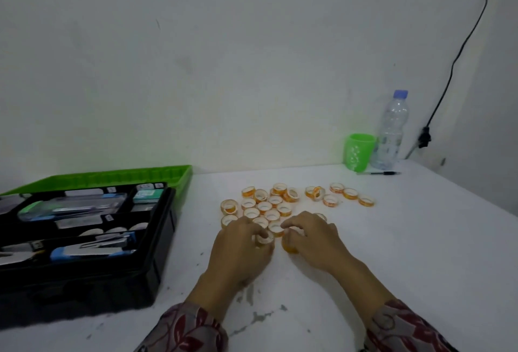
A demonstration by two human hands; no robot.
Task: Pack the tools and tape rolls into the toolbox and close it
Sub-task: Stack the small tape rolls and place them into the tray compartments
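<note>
Both hands are down on the white table (406, 253), side by side at the near edge of a loose scatter of small orange-and-white tape rolls (273, 207). The left hand (241, 248) has its fingers curled, and its grip is closed round one pale roll (264, 239) held on edge between thumb and fingertips. The right hand (314, 239) is curled the same way just beside it, its grip holding an orange roll (290, 246) against the table. The two held rolls are close together but apart.

The other rolls lie flat or tipped behind the hands, most in a tight cluster and a smaller group off to the right, all on the table outside the toolbox (159, 239). That black toolbox stands open to the left of the hands, its green lid (112, 179) laid back toward the wall. Its tray holds several tools (92, 250); motion blur makes them hard to name, though some look like blue-and-grey staplers and a clear case.

At the far right corner a green cup (358, 152) stands just beside a clear water bottle (391, 133), with a pen (381, 173) lying in front of them. A black cable (459, 51) runs down the wall. Both forearms wear patterned sleeves (190, 332)
</note>
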